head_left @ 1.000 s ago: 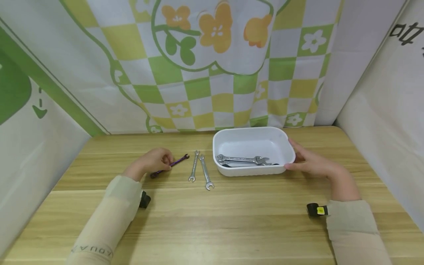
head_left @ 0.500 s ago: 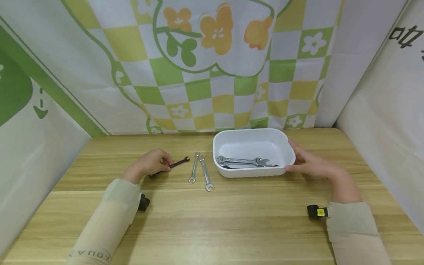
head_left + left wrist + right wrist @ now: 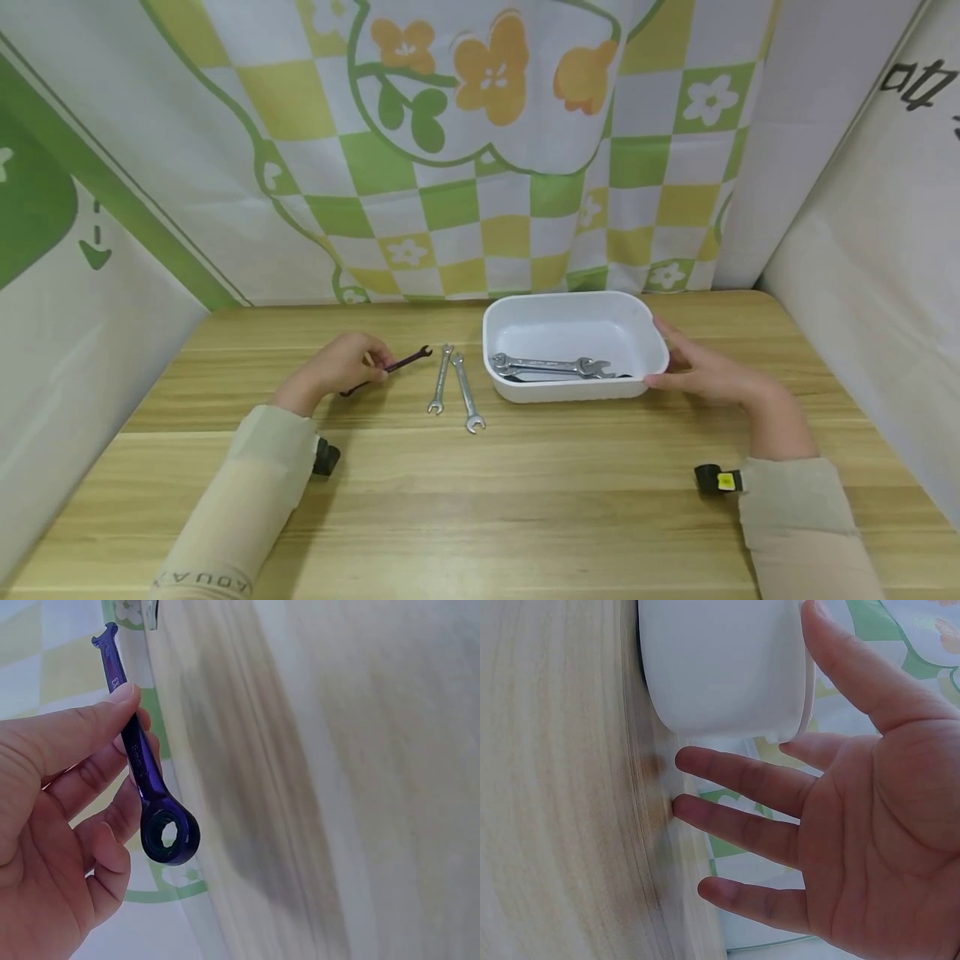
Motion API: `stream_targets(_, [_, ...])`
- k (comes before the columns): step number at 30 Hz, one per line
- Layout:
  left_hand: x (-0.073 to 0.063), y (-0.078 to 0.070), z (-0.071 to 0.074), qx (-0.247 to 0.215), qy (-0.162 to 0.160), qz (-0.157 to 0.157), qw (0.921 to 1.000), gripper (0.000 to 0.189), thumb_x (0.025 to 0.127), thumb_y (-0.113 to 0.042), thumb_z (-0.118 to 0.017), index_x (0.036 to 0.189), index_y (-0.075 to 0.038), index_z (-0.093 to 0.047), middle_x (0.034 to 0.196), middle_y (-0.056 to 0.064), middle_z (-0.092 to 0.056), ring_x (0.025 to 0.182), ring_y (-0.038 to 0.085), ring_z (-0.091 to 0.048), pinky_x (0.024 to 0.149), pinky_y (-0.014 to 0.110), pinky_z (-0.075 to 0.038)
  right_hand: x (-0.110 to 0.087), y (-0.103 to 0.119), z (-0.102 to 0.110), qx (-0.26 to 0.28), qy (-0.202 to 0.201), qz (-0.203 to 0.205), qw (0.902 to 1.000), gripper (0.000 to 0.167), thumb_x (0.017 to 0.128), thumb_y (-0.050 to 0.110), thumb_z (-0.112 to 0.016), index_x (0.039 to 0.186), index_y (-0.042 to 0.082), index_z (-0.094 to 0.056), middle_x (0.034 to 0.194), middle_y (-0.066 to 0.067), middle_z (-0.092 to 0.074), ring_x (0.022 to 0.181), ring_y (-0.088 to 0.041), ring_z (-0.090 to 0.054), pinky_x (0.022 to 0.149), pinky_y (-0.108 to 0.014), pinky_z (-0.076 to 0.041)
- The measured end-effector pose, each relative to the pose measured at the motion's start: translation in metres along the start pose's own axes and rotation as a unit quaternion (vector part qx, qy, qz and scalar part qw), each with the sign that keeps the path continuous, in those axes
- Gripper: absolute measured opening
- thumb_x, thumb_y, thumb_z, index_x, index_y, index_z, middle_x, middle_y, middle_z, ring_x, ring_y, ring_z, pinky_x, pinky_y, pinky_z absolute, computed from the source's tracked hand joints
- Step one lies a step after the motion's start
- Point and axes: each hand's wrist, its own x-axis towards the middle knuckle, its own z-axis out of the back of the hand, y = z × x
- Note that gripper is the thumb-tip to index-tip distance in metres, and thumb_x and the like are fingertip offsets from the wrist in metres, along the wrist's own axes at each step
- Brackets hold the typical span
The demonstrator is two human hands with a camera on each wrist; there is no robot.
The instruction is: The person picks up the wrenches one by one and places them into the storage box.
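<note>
My left hand (image 3: pixel 341 367) pinches a dark purple combination wrench (image 3: pixel 142 761) between thumb and fingertips at mid-handle. In the left wrist view its ring end is toward the camera and its forked end farther off. A shadow lies on the tabletop beside it. Two silver open-end wrenches (image 3: pixel 440 379) lie to the right of that hand, their upper ends close together. Farther right stands a white plastic bin (image 3: pixel 577 390) with several silver wrenches (image 3: pixel 551 365) inside along its near wall. My right hand (image 3: pixel 870 802) touches the bin's right end with thumb and index finger, the other fingers extended.
A wooden table (image 3: pixel 525 500) carries everything. Behind it hangs a green and yellow checked curtain (image 3: pixel 495 200), close to the bin's far side. White cloth walls (image 3: pixel 877 275) border the left and right.
The purple wrench has turned slightly in my left hand, its ring end now showing thinner in the head view. The right hand, the bin and the silver wrenches have stayed put.
</note>
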Motion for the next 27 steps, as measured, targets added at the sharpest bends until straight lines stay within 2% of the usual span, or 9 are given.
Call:
stream_targets(3, [0.001,-0.003,0.001,0.006,-0.007,-0.006,0.9999,0.011,0.089,-0.005,-0.07,0.1,-0.003,-0.073,0.092,0.008,-0.07,0.084,0.02,-0.061,0.076,0.038,-0.05,0.0,-0.001,-0.001,0.002,-0.001,-0.002,1.0,0.1,0.094,0.026,-0.068,0.16,0.012,0.006,0.149,-0.029,-0.037,0.128,-0.042,-0.053,0.11,-0.06,-0.031])
stream_targets(11, [0.007,-0.017,0.004,0.017,-0.023,-0.017,0.9994,0.011,0.09,-0.007,-0.07,0.099,-0.002,-0.073,0.091,0.008,-0.071,0.082,0.02,-0.061,0.073,0.035,-0.049,0.001,-0.002,-0.001,0.005,-0.001,-0.006,1.0,0.1,0.094,0.026,-0.068,0.159,0.011,0.006,0.16,-0.03,-0.017,0.131,-0.046,-0.049,0.11,-0.062,-0.03])
stream_targets(19, [0.016,-0.034,0.008,-0.002,-0.025,-0.029,0.9993,0.013,0.091,-0.006,-0.069,0.102,0.0,-0.072,0.094,0.012,-0.072,0.078,0.022,-0.065,0.061,0.029,-0.051,0.0,-0.001,-0.001,-0.003,-0.001,-0.002,1.0,0.099,0.094,0.026,-0.068,0.159,0.01,0.006,0.158,-0.029,-0.021,0.13,-0.044,-0.051,0.11,-0.061,-0.031])
stream_targets(27, [0.025,-0.054,0.01,0.009,-0.038,-0.056,0.9977,0.013,0.089,-0.007,-0.072,0.101,-0.002,-0.074,0.096,0.01,-0.073,0.082,0.02,-0.067,0.066,0.03,-0.054,0.002,-0.002,0.0,0.003,-0.001,0.002,1.0,0.1,0.094,0.025,-0.068,0.159,0.009,0.006,0.161,-0.03,-0.012,0.131,-0.046,-0.049,0.111,-0.063,-0.029])
